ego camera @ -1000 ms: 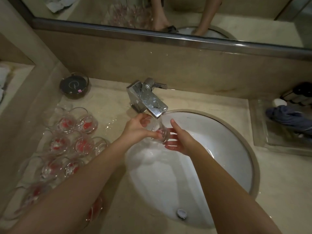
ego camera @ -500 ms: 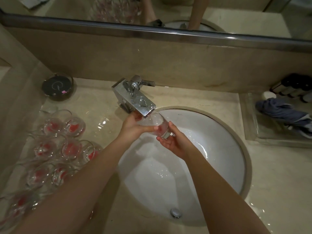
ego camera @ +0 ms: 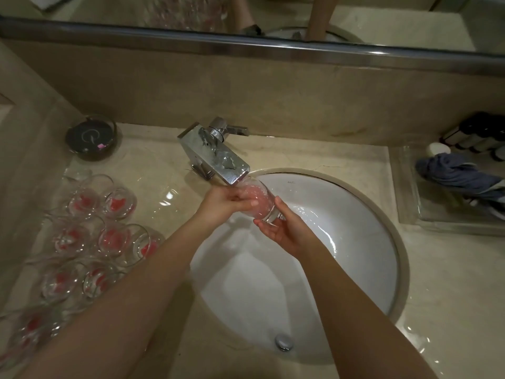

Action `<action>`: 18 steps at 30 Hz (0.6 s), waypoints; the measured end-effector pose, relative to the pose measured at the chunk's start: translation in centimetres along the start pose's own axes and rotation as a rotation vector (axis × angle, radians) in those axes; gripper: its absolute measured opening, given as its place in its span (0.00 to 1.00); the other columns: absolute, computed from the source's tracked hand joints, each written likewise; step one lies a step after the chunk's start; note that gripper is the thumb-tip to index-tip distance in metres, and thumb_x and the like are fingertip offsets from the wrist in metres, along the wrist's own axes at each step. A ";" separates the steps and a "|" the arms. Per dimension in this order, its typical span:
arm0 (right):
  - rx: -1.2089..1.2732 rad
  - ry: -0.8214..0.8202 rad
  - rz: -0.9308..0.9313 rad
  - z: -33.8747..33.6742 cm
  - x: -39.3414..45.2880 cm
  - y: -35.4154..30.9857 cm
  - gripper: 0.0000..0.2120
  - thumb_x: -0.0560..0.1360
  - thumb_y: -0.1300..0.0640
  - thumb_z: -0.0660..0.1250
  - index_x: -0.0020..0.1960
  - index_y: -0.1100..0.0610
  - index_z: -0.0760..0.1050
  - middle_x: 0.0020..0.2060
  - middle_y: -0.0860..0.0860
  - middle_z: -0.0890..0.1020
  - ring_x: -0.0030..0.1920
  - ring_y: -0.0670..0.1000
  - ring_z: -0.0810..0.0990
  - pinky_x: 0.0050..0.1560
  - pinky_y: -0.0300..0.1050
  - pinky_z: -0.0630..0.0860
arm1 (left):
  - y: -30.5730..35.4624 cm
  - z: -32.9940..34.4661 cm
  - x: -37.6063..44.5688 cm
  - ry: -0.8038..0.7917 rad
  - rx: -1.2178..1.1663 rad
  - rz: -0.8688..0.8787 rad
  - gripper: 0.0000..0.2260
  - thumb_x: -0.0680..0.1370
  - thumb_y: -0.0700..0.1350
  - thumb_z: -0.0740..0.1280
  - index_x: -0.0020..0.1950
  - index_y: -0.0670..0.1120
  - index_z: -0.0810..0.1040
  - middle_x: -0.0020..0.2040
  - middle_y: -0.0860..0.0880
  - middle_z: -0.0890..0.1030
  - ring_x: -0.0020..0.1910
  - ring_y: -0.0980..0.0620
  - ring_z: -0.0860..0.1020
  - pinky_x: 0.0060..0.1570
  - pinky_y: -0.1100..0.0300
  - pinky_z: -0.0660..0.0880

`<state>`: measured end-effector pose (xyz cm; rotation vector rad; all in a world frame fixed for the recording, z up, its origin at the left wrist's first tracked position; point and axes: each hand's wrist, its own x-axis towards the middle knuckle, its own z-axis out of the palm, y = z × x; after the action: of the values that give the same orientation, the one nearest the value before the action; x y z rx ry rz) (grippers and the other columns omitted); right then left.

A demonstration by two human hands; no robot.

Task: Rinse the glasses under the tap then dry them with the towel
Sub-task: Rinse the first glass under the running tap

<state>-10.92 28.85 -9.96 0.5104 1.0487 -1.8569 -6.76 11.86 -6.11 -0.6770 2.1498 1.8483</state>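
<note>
While the tumbler [ego camera: 258, 202] lies tilted under the spout of the chrome tap [ego camera: 216, 157], above the white basin [ego camera: 363, 242], I see my left hand [ego camera: 222, 205] curled around its upper part and my right hand [ego camera: 284, 228] cupping its thick base, fingers [ego camera: 263, 224] bent beneath it. More glasses [ego camera: 90, 236] crowd the wet bench [ego camera: 164, 184] at left; a blue towel [ego camera: 459, 173] lies far right.

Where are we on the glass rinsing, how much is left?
Done: cannot tell; the glasses on the counter left of the sink show no clear sign of being rinsed. In hand: one glass tilted at the tap spout, left hand gripping it, right hand cupping its base. Left: drying; the blue towel lies untouched in the tray on the right.
</note>
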 end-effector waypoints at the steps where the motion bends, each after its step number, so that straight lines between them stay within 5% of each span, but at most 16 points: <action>1: 0.000 -0.006 -0.006 -0.2 0.0 0.0 0.14 0.78 0.50 0.66 0.59 0.57 0.77 0.54 0.59 0.81 0.47 0.58 0.83 0.53 0.45 0.81 | 0.3 -0.1 0.2 -0.037 0.012 -0.024 0.03 0.72 0.39 0.75 0.45 0.42 0.84 0.36 0.57 0.84 0.38 0.64 0.81 0.44 0.74 0.73; 6: -0.054 -0.063 -0.085 -1.1 0.0 -0.1 0.16 0.78 0.52 0.65 0.64 0.56 0.76 0.60 0.57 0.79 0.58 0.56 0.79 0.52 0.45 0.80 | 0.9 -0.4 1.1 -0.142 0.020 -0.120 0.06 0.71 0.41 0.77 0.46 0.44 0.84 0.44 0.51 0.85 0.44 0.60 0.81 0.49 0.72 0.73; 8: -0.037 -0.070 -0.110 -1.1 0.1 -0.3 0.18 0.77 0.57 0.66 0.66 0.58 0.73 0.60 0.56 0.78 0.53 0.54 0.82 0.57 0.47 0.78 | 0.8 -0.2 1.3 -0.154 -0.014 -0.145 0.15 0.68 0.47 0.78 0.53 0.47 0.82 0.52 0.49 0.84 0.53 0.55 0.81 0.59 0.60 0.73; 11: -0.051 -0.057 -0.147 -1.2 0.4 -0.7 0.17 0.74 0.66 0.67 0.61 0.54 0.73 0.57 0.54 0.78 0.47 0.52 0.83 0.55 0.47 0.77 | 0.8 0.2 1.3 -0.132 -0.136 -0.176 0.11 0.74 0.44 0.73 0.47 0.56 0.74 0.58 0.48 0.82 0.62 0.48 0.77 0.63 0.51 0.68; 14: -0.158 -0.087 -0.162 -1.4 0.5 -1.5 0.20 0.72 0.71 0.68 0.59 0.52 0.73 0.56 0.53 0.79 0.49 0.53 0.82 0.54 0.47 0.76 | 1.1 0.7 1.1 -0.151 -0.221 -0.171 0.14 0.77 0.37 0.69 0.39 0.55 0.81 0.45 0.51 0.85 0.54 0.48 0.81 0.62 0.51 0.72; 16: -0.208 -0.099 -0.119 -1.3 0.4 -2.3 0.16 0.73 0.62 0.70 0.60 0.55 0.75 0.55 0.54 0.80 0.51 0.54 0.82 0.57 0.49 0.77 | 1.0 0.9 1.2 -0.165 -0.268 -0.136 0.24 0.77 0.33 0.66 0.31 0.60 0.84 0.36 0.56 0.84 0.41 0.56 0.83 0.52 0.58 0.76; 18: -0.291 -0.055 -0.001 -0.8 0.4 -3.2 0.18 0.76 0.47 0.68 0.58 0.60 0.78 0.51 0.58 0.82 0.50 0.55 0.83 0.54 0.50 0.80 | 0.8 1.0 1.2 -0.172 -0.262 -0.117 0.18 0.76 0.32 0.67 0.38 0.54 0.85 0.38 0.54 0.85 0.39 0.57 0.83 0.48 0.61 0.77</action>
<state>-13.96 29.99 -9.20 0.2854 1.2551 -1.6727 -8.32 12.64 -6.19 -0.6525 1.7432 2.0615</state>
